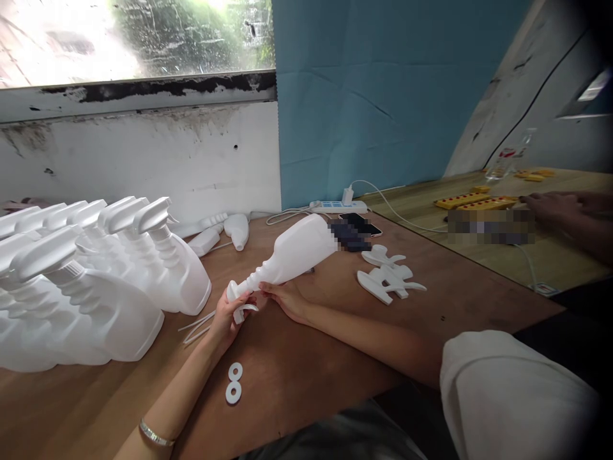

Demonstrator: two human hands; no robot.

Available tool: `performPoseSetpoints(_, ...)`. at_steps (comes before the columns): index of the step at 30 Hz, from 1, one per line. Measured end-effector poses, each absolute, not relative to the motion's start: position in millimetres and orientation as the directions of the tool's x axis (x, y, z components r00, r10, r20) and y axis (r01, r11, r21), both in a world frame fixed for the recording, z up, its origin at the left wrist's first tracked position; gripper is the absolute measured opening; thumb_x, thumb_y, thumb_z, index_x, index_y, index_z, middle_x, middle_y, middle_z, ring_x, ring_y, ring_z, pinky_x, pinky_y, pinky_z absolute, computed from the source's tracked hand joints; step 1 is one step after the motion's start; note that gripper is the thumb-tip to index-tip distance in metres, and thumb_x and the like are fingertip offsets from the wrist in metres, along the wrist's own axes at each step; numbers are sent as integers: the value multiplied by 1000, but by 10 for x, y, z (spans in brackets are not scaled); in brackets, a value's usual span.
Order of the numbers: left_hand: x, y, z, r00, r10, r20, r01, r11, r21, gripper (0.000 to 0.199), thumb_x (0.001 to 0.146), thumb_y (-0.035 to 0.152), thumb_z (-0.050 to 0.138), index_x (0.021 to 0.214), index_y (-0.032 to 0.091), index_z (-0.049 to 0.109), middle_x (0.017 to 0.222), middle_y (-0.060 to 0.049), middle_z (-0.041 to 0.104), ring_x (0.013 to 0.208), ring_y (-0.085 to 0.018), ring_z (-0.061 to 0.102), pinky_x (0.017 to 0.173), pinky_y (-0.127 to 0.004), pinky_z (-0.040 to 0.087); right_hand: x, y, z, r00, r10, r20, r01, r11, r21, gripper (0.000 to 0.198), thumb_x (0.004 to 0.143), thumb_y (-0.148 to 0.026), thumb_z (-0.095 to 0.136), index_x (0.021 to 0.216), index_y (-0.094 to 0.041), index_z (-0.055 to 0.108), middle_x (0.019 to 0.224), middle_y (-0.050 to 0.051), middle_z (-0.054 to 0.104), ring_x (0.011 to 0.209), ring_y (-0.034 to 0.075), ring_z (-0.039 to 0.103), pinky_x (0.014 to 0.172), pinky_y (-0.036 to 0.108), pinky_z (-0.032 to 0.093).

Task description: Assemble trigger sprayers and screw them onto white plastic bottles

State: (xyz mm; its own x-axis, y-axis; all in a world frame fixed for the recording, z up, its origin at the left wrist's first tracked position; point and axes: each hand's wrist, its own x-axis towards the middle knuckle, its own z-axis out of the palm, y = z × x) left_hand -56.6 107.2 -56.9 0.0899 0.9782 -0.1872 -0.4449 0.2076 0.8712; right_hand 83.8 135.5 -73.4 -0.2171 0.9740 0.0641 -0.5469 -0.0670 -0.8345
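Note:
A white plastic spray bottle lies tilted above the brown table, its neck pointing toward me and to the left. Around the white trigger sprayer head at the neck end, my left hand is closed, with the curved trigger sticking out below its fingers. My right hand grips the bottle at the ribbed neck and shoulder; its far fingers are hidden beneath. Two white ring washers lie on the table in front of my left forearm. Several loose white trigger heads lie to the right of the bottle.
Rows of white spray bottles with heads stand at left. Behind are a white power strip, cables, a phone and a white handheld device. At far right, another person's hand is near yellow parts.

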Motion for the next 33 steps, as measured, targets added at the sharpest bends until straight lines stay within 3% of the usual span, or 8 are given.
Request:
performPoseSetpoints(6,-558,1127,-642,68,961,-266,-513,263,817,27,73,37,61,82,14,50,60,-1,58,52,-13,58,45,-21,47,836,1356,-754,-230,970,81,-543,-59,-838,30,53,-23,77,80,-20,62,82,-1,63,74,14,54,68,27,40)
performPoseSetpoints(14,-569,1081,-575,103,978,-183,-441,210,873,37,58,20,74,83,15,48,66,1,59,53,-11,57,46,-19,47,843,1364,-757,-224,972,74,-542,-61,-838,23,56,-23,76,74,-19,62,77,-2,62,69,12,52,65,26,38)
performPoseSetpoints(21,-560,1117,-622,103,969,-225,-498,246,832,29,70,36,64,82,14,48,60,-1,58,50,-12,56,45,-21,47,838,1357,-751,-228,971,76,-534,-59,-844,30,54,-23,76,81,-20,62,86,0,63,75,14,55,65,27,40)
performPoseSetpoints(28,-559,1093,-600,64,984,-168,-441,179,879,41,56,21,76,82,17,45,64,2,59,53,-12,58,46,-20,47,839,1368,-765,-207,976,74,-538,-51,-841,29,53,-24,77,78,-19,62,76,-1,62,67,12,52,62,25,39)
performPoseSetpoints(33,-544,1113,-625,96,973,-208,-474,228,851,29,70,35,64,82,14,49,63,-2,59,52,-13,57,46,-23,49,835,1376,-784,-204,974,93,-528,-30,-849,32,55,-26,76,83,-19,63,84,0,64,72,13,55,64,26,39)
